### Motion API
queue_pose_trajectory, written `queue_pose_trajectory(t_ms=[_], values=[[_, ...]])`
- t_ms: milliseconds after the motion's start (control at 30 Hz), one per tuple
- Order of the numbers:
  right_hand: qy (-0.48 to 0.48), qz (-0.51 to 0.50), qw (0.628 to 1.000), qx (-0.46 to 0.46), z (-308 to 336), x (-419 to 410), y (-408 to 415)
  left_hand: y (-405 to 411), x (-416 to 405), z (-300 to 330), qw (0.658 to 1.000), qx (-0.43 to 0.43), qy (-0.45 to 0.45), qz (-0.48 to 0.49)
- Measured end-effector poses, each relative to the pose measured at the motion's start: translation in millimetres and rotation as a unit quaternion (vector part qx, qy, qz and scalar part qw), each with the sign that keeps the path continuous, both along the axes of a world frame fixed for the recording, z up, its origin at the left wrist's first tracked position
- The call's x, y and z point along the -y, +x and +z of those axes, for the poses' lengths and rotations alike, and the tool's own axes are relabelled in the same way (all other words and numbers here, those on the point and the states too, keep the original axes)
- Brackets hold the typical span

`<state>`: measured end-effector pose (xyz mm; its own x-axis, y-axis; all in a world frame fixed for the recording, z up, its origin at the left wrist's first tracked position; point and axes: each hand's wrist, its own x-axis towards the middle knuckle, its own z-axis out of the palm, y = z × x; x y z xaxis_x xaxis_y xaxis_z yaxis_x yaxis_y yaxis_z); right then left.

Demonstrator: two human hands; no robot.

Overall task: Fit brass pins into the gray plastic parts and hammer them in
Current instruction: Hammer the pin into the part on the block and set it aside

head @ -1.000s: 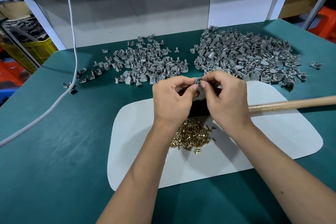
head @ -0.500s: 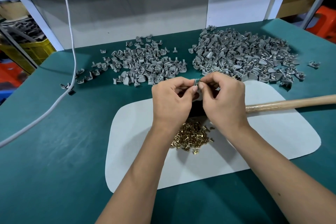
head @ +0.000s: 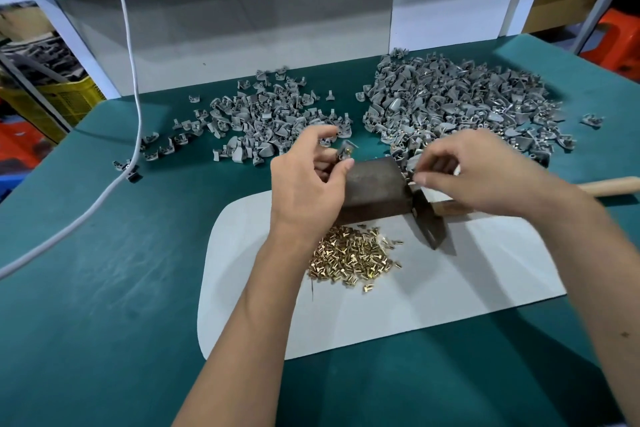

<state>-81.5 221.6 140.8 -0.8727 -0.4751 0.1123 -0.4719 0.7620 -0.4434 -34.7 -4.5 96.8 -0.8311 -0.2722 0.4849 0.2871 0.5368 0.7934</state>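
Left hand (head: 304, 184) pinching gray part (head: 344, 151), no readable writing

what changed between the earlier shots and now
The hands have parted. The left hand moved left and holds a gray part with a brass pin at the far edge of the dark metal block, now uncovered. The right hand swung right, above the hammer; whether it holds anything is unclear. The brass pin pile, both gray part heaps and the white mat stayed put.
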Motion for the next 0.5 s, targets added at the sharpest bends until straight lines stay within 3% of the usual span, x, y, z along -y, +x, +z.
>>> queue_pose_trajectory(t_ms=[100, 167, 300, 400, 500], values=[[0.111, 0.032, 0.989, 0.093, -1, -24, -2, -2, 5, 1, 1.000, 0.010, -0.023, -0.006], [0.136, 0.029, 0.986, 0.092, -6, -27, -1, -3, 7, 1, 0.997, 0.028, -0.073, -0.022], [0.112, 0.037, 0.990, 0.082, -13, -26, -2, -4, 10, -1, 0.988, 0.073, -0.124, -0.061], [0.099, 0.062, 0.987, 0.108, -8, -35, -5, -2, 12, -1, 0.988, 0.091, -0.099, -0.071], [0.023, 0.062, 0.987, 0.147, 4, -44, -5, -1, 14, 0, 0.989, 0.106, -0.063, -0.080]])
